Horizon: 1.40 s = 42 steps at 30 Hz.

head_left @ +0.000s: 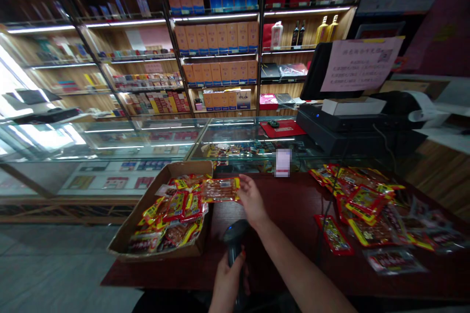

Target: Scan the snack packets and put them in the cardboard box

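Wrapped around the handle of a dark barcode scanner (237,231) is my left hand (228,276), low in front of me. The scanner's head points up and away, with a small blue light on it. My right hand (252,201) pinches the right end of a flat snack packet (220,190) in clear, red and yellow wrapping. The packet's left end reaches over the rim of a cardboard box (205,250). Inside the box lie several similar red and yellow packets (176,205).
A loose pile of snack packets (370,200) covers the right of the dark red table (282,234). Behind stand a glass display counter (165,144), a red mat (282,128) with a mouse (273,123), and a register monitor (316,71). Shelves of boxes (216,37) line the wall.
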### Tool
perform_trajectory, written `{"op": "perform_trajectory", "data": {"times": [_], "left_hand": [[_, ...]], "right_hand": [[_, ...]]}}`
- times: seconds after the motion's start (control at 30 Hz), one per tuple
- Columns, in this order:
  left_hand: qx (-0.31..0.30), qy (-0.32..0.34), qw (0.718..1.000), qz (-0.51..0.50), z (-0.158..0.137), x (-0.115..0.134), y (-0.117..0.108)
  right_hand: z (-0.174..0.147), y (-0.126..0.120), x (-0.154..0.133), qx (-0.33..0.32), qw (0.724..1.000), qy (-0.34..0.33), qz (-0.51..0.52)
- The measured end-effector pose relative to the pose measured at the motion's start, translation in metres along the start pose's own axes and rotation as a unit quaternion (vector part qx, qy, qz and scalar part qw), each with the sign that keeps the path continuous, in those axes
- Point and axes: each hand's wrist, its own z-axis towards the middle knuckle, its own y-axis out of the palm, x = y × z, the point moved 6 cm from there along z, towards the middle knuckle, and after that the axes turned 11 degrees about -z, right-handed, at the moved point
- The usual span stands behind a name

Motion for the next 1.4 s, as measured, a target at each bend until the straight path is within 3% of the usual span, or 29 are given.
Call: {"op": "perform_trajectory", "data": {"times": [0.1,0.13,0.2,0.27,0.33,0.43,0.5,0.57,0.63,0.7,0.77,0.9,0.97,1.03,1.1,1.17,1.4], "left_hand": [[-0.006,0.001,1.0,0.015,0.004,-0.004,0.0],[-0.006,0.0,1.0,0.018,0.006,-0.005,0.0],[-0.008,0.0,1.0,0.017,0.007,-0.008,-0.001],[-0.018,0.001,1.0,0.011,0.006,-0.009,0.0],[-0.034,-0.001,0.999,0.004,0.004,-0.009,0.003],[-0.047,-0.009,0.999,0.003,0.001,-0.009,0.006],[-0.046,-0.01,0.999,0.011,0.001,-0.011,0.007],[-0.042,-0.004,0.999,0.016,0.003,-0.013,0.006],[-0.044,0.007,0.999,0.018,0.005,-0.015,0.005],[-0.044,0.017,0.999,0.022,0.006,-0.015,0.004],[-0.043,0.019,0.998,0.031,0.006,-0.016,0.003],[-0.05,0.017,0.998,0.046,0.005,-0.015,0.001],[-0.061,0.016,0.997,0.051,0.005,-0.015,0.001],[-0.071,0.014,0.996,0.054,0.004,-0.013,0.003],[-0.073,0.009,0.996,0.059,0.001,-0.01,0.005],[-0.073,0.003,0.995,0.068,-0.005,-0.005,0.009],[-0.111,0.026,0.983,0.144,-0.031,0.023,0.032]], "right_hand": [[0.015,0.055,0.009,-0.082,0.996,-0.007,-0.037],[0.017,0.059,0.013,-0.09,0.992,-0.018,-0.082],[0.016,0.042,0.018,-0.067,0.973,-0.068,-0.209],[0.007,-0.005,0.019,-0.004,0.928,-0.123,-0.352],[-0.007,-0.072,0.018,0.083,0.858,-0.118,-0.492],[-0.035,-0.18,0.014,0.195,0.686,0.024,-0.701],[-0.054,-0.234,0.01,0.205,0.584,0.111,-0.778],[-0.07,-0.266,0.007,0.195,0.524,0.16,-0.814],[-0.08,-0.278,0.005,0.176,0.505,0.17,-0.828],[-0.081,-0.271,0.004,0.157,0.521,0.145,-0.827],[-0.076,-0.251,0.003,0.147,0.574,0.082,-0.801],[-0.057,-0.194,0.005,0.138,0.772,-0.054,-0.618],[-0.047,-0.174,0.016,0.144,0.865,-0.05,-0.478],[-0.04,-0.165,0.03,0.166,0.927,-0.015,-0.336],[-0.038,-0.162,0.041,0.18,0.959,0.011,-0.22],[-0.039,-0.162,0.045,0.173,0.973,0.021,-0.151],[-0.043,-0.169,0.041,0.156,0.984,0.065,-0.062]]}}
